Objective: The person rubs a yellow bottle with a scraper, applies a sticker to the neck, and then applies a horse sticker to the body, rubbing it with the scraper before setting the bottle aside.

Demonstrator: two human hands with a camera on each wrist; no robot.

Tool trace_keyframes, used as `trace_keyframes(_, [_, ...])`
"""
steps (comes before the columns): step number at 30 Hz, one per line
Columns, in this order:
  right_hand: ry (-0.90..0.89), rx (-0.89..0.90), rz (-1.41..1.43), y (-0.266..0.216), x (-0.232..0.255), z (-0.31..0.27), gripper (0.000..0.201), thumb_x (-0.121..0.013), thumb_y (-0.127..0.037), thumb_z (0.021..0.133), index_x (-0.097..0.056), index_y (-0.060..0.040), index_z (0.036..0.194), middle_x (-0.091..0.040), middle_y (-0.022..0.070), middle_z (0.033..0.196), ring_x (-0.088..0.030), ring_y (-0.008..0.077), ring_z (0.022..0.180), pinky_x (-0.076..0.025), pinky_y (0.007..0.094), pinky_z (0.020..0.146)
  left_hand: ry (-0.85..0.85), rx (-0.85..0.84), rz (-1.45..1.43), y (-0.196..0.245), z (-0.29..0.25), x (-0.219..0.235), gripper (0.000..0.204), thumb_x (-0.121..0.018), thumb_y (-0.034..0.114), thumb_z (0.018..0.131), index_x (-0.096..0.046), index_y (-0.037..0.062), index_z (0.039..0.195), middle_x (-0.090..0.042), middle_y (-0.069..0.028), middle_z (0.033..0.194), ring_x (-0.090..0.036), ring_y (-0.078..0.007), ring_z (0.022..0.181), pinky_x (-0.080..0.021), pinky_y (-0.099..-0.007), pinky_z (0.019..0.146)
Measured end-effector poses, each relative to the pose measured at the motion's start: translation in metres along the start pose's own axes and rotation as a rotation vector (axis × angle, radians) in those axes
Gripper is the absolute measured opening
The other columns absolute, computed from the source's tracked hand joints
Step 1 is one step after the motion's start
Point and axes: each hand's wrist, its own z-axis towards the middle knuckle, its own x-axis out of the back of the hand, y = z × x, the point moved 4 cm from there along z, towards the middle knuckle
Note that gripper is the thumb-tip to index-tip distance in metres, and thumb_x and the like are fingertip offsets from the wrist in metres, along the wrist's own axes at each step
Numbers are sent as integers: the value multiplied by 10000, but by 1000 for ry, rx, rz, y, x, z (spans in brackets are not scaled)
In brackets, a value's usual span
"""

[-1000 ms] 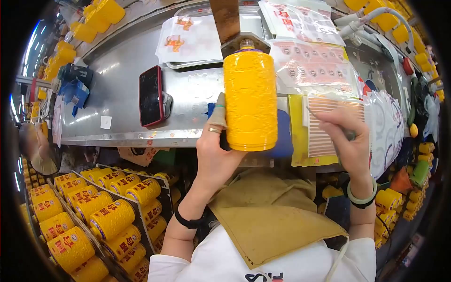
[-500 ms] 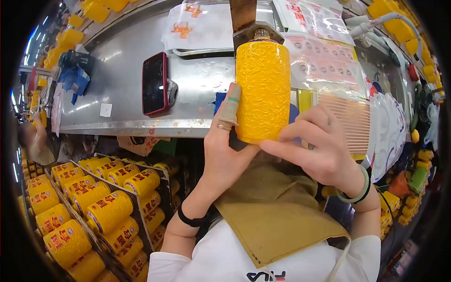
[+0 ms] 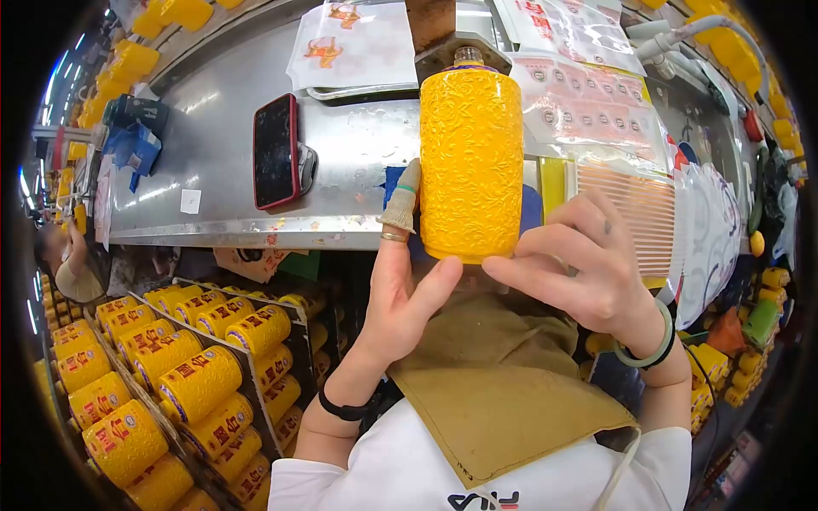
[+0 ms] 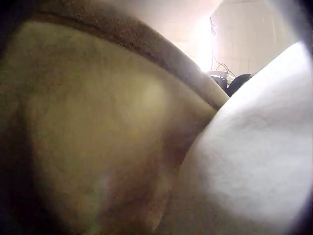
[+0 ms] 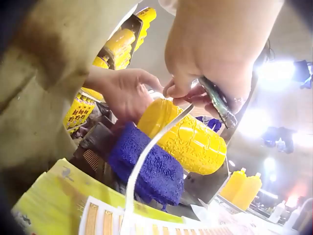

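Yellow bottle (image 3: 471, 162), mid-view, points its neck to twelve o'clock — left hand (image 3: 399, 285) straight-fingered at seven, right hand (image 3: 588, 266) bent at five, grip unclear — apparently for base-edge work, probably next calling for light pressure.

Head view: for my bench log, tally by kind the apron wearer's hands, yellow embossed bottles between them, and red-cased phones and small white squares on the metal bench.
Left hand and right hand: 2
Yellow embossed cylindrical bottle: 1
Black-screened, red-cased rectangular phone: 1
Small white paper square: 1
Total: 5
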Motion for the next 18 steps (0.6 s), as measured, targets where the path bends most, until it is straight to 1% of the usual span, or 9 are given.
trace_keyframes(1, [1,-2,2,1,-1,0,379,-760,-112,675,-808,-165,1048,-600,-13,891,-575,195,830,-476,352,703,31,56,-9,0,1,-1,873,-625,66,964,-114,-60,1662,-225,-181,1709,-236,-264,1582,-184,-406,1285])
trace_keyframes(5, [44,-8,57,1,1,-1,388,-763,-108,665,-807,-164,1046,-608,-12,890,-576,194,817,-470,354,691,25,37,106,2,0,-2,842,-583,62,973,-117,-55,1663,-236,-179,1706,-242,-273,1582,-182,-409,1287])
trace_keyframes(7, [58,-32,97,0,5,2,391,-764,-107,661,-806,-161,1046,-610,-13,893,-576,193,815,-466,354,689,-15,-82,20,6,5,-1,803,-537,65,987,-121,-51,1664,-240,-180,1704,-252,-277,1579,-186,-413,1288])
trace_keyframes(8, [79,-68,94,-1,8,6,399,-766,-101,660,-804,-159,1053,-611,-15,895,-577,192,814,-464,353,687,80,94,-101,10,-1,-4,775,-504,64,996,-127,-52,1664,-237,-183,1706,-260,-270,1577,-191,-411,1287])
trace_keyframes(10, [99,-103,91,-1,8,10,407,-768,-95,659,-802,-157,1060,-612,-16,897,-577,190,813,-461,353,685,111,115,-187,7,0,-3,768,-497,73,1003,-126,-52,1664,-232,-185,1708,-263,-265,1576,-197,-408,1286])
trace_keyframes(12, [119,37,-26,-5,2,11,395,-774,-92,661,-795,-153,1051,-611,-21,897,-578,184,813,-462,345,684,144,137,-271,5,0,-3,762,-490,83,1009,-125,-52,1664,-228,-186,1710,-266,-261,1576,-202,-405,1285])
trace_keyframes(15, [65,75,-38,-4,-4,8,377,-778,-99,665,-788,-158,1037,-607,-27,892,-577,175,811,-465,339,684,196,161,-283,4,-1,-1,758,-488,87,1019,-117,-51,1665,-220,-187,1714,-265,-254,1576,-211,-402,1282])
trace_keyframes(17, [67,81,-40,-1,-3,6,366,-775,-109,665,-784,-158,1028,-603,-29,889,-575,171,810,-466,337,684,82,118,-57,7,-2,-2,783,-527,83,1015,-111,-51,1665,-222,-188,1713,-262,-261,1576,-213,-407,1282])
trace_keyframes(18, [69,87,-44,-1,-3,6,355,-772,-118,666,-780,-159,1018,-600,-30,886,-573,167,809,-466,334,685,83,118,-58,6,-2,-2,783,-527,83,1015,-111,-51,1665,-222,-188,1713,-262,-261,1576,-213,-407,1282])
